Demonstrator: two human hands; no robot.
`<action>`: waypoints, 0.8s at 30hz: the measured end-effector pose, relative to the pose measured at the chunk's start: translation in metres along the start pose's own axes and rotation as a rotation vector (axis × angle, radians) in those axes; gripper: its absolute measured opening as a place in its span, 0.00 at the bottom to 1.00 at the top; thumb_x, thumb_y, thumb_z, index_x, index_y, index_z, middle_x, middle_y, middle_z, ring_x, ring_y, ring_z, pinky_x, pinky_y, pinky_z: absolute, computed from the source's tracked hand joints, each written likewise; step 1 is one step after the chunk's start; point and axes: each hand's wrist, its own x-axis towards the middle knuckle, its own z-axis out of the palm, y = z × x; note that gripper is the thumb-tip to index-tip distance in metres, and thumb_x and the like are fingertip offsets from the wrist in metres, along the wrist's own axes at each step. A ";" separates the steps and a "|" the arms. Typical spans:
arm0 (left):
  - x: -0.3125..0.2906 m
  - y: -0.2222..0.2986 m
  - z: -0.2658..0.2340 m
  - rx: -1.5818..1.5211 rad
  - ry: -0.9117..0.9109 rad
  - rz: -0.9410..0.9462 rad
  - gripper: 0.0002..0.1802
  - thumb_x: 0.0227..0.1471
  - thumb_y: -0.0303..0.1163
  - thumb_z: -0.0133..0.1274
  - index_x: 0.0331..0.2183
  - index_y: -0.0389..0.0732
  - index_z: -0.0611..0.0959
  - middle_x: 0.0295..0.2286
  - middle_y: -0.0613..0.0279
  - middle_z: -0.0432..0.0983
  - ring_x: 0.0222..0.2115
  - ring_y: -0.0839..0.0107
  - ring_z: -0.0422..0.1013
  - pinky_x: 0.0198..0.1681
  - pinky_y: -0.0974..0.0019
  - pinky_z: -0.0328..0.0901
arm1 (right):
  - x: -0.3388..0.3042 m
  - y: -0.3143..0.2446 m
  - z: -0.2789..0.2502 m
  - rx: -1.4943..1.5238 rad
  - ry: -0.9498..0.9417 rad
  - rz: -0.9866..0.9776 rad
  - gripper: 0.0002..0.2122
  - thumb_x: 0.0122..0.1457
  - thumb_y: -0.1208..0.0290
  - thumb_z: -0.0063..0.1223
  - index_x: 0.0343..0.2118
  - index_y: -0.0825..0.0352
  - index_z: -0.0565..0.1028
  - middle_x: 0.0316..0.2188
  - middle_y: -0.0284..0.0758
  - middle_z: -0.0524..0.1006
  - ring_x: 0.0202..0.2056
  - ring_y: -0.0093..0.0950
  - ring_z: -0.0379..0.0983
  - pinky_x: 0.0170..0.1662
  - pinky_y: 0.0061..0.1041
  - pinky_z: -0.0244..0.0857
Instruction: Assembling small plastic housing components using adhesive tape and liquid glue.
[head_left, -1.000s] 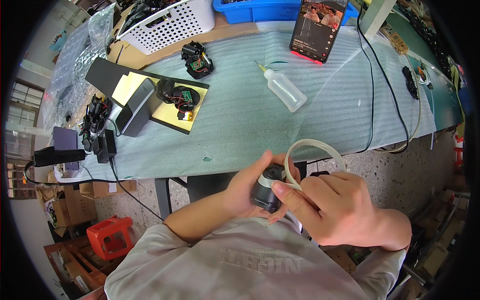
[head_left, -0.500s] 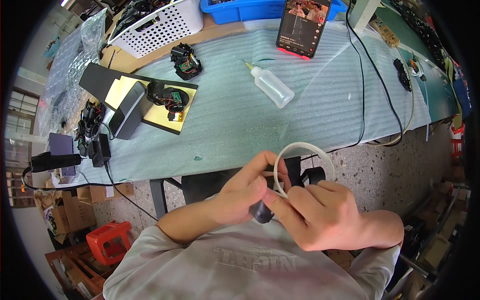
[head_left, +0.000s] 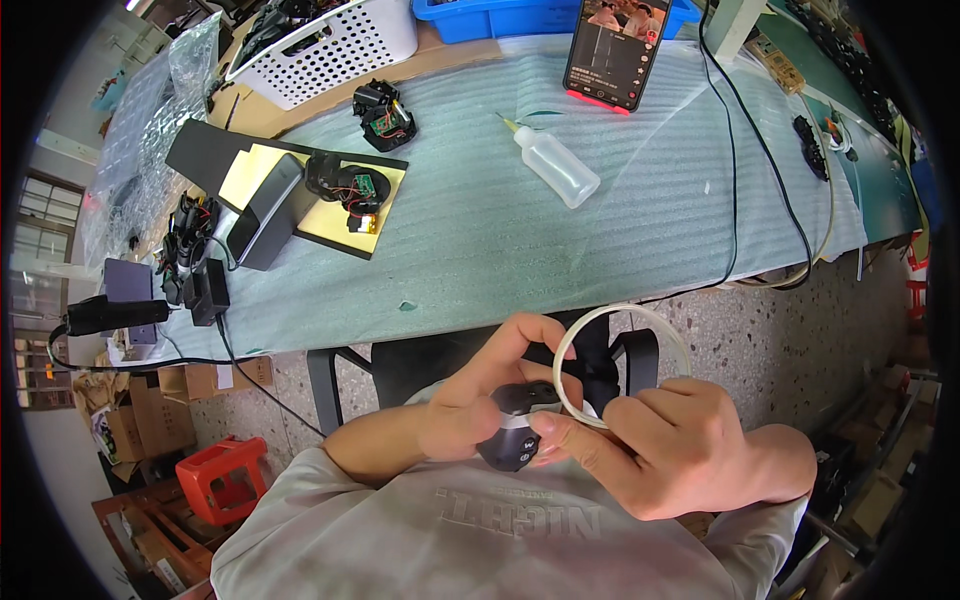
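My left hand (head_left: 465, 405) is closed round a small dark, rounded device (head_left: 507, 450) with two buttons on its face, held in front of my chest. A light band crosses the device between its upper and lower parts. My right hand (head_left: 672, 450) grips a thin whitish ring (head_left: 652, 318) that looks like a narrow roll of tape. The right thumb presses at the device's right side, beside the light band. Fingers hide the device's underside.
On the foam-covered table lie a squeeze bottle (head_left: 558, 168), an opened black device (head_left: 384, 115), another with green board and wires (head_left: 355, 190) on yellow pads, and a grey stand (head_left: 268, 225). A phone (head_left: 612, 60) stands propped up. Behind are a white basket (head_left: 330, 60) and blue bin (head_left: 500, 18).
The dark device has turned in my left hand, so its button face and light band now show. The ring has moved slightly right and down with my right hand.
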 end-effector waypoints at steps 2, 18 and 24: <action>0.000 -0.002 0.000 -0.034 -0.027 0.009 0.44 0.54 0.58 0.57 0.56 0.42 0.55 0.41 0.54 0.71 0.35 0.72 0.69 0.35 0.67 0.64 | 0.000 0.000 -0.003 0.001 -0.030 0.004 0.13 0.50 0.61 0.64 0.37 0.60 0.84 0.17 0.22 0.58 0.16 0.15 0.53 0.16 0.17 0.44; 0.010 0.018 -0.003 0.451 -0.117 0.219 0.38 0.43 0.22 0.70 0.51 0.37 0.64 0.47 0.54 0.70 0.48 0.68 0.70 0.53 0.61 0.64 | 0.011 0.004 -0.004 0.052 0.044 -0.032 0.21 0.37 0.71 0.60 0.39 0.62 0.85 0.15 0.21 0.57 0.14 0.14 0.54 0.15 0.17 0.44; -0.006 0.012 0.003 0.504 0.211 0.341 0.27 0.49 0.13 0.61 0.46 0.36 0.65 0.44 0.38 0.78 0.43 0.66 0.77 0.48 0.63 0.70 | 0.007 0.005 0.010 -0.085 0.048 -0.071 0.13 0.48 0.71 0.62 0.39 0.63 0.84 0.15 0.21 0.54 0.15 0.14 0.51 0.16 0.17 0.42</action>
